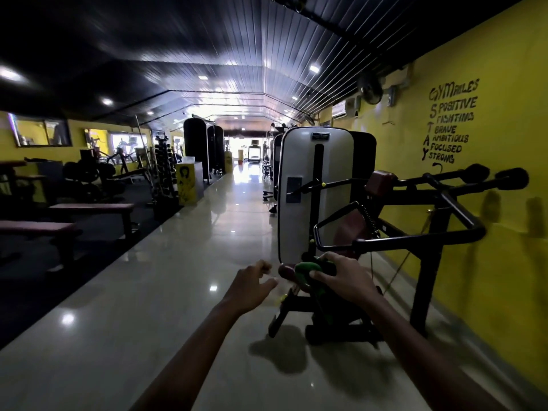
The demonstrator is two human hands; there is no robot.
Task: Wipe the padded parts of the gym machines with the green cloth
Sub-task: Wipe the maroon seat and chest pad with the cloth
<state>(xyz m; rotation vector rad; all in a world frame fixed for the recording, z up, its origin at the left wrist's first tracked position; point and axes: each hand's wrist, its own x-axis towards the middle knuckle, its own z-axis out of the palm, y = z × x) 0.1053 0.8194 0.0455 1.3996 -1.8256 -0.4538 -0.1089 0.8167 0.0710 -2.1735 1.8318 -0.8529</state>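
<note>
My right hand (344, 277) grips the green cloth (307, 269) and holds it on a small maroon roller pad (285, 272) low on the gym machine (394, 232) by the yellow wall. My left hand (252, 284) hovers just left of that pad with loosely curled fingers and holds nothing. Further up the same machine are a maroon seat pad (351, 229) and a maroon upper pad (381, 179). The cloth hangs down below my right hand, over the machine's dark frame.
The machine's white weight-stack cover (311, 191) stands right behind the pad. Black handle bars (462, 179) stick out toward the yellow wall (489, 203). A glossy tiled aisle (184, 292) runs ahead. Maroon benches (92, 207) and dumbbell racks (163, 170) line the left.
</note>
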